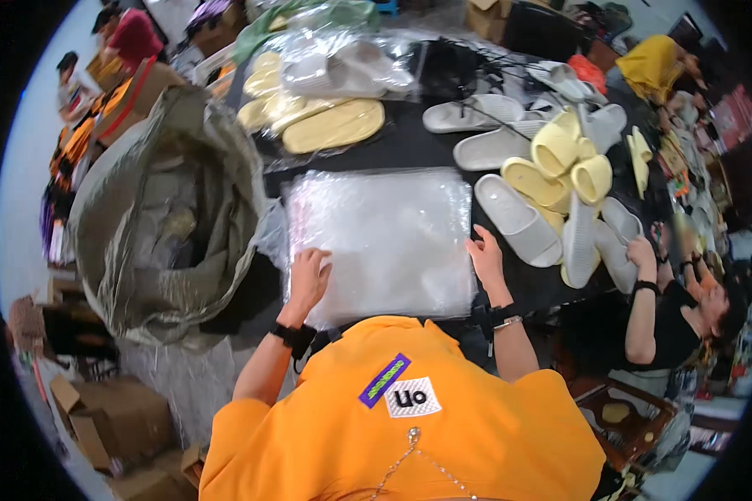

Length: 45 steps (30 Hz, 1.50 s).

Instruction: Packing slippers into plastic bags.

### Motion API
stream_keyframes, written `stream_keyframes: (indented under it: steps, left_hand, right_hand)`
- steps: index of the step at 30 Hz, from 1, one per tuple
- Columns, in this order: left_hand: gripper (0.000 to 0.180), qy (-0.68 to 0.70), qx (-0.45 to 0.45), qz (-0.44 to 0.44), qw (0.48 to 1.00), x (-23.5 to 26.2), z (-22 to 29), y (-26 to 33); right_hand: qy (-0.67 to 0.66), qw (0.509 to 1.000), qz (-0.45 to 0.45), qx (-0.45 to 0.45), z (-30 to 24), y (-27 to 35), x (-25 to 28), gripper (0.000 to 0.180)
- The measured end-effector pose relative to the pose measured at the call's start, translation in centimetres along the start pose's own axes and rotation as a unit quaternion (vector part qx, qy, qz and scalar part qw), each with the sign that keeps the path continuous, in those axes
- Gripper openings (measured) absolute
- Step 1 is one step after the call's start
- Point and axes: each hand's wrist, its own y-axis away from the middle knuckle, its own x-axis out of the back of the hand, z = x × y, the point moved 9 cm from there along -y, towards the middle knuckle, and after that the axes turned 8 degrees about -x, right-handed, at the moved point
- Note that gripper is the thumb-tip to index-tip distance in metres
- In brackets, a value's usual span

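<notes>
A flat stack of clear plastic bags point(380, 230) lies on the black table in front of me. My left hand point(309, 278) rests over its left edge, fingers loosely bent and apart. At the opposite edge is my right hand point(486, 257), thumb and fingers spread, with nothing visibly gripped. Just right of the stack are loose grey slippers point(518, 221) and yellow slippers point(556, 150) in a heap. Beyond the stack, yellow slippers point(334, 125) and grey slippers point(342, 71) lie in clear bags.
A large grey-green woven sack point(109, 225) stands gaping left of the table. Cardboard boxes point(121, 417) sit on the floor at lower left. A co-worker in black point(673, 321) is close on the right, one hand near the slippers. Other people are farther back.
</notes>
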Motion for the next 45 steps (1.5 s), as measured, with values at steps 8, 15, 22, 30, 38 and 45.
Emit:
stream_keyframes:
  steps: [8, 15, 22, 30, 38, 45]
  left_hand:
    - [0.053, -0.01, 0.234, 0.051, 0.971, 0.2, -10.4, 3.0]
    - [0.059, 0.074, 0.245, 0.011, 0.967, -3.0, -9.4, 2.9]
    - [0.062, 0.062, 0.347, 0.059, 0.934, -3.1, -12.1, 5.6]
    - [0.051, 0.126, 0.322, 0.055, 0.937, -4.2, -13.3, 4.4]
    - [0.055, 0.095, 0.37, 0.072, 0.921, -4.2, -14.5, 6.1]
    - [0.054, 0.207, 0.308, 0.053, 0.927, -2.5, -10.9, 4.8]
  right_hand:
    - [0.168, 0.983, 0.005, 0.079, 0.6, 2.4, -3.2, 0.053]
    - [0.214, 0.972, 0.006, 0.098, 0.4, 2.4, -4.2, 0.062]
    - [0.2, 0.977, 0.031, 0.069, 0.5, 3.1, -3.8, 0.07]
    - [0.221, 0.974, 0.008, -0.053, 1.4, 2.4, -4.1, 0.08]
    - [0.172, 0.985, -0.011, 0.016, 1.3, 3.0, -4.5, 0.082]
    - [0.171, 0.985, -0.006, 0.024, 3.0, 2.1, -4.6, 0.08]
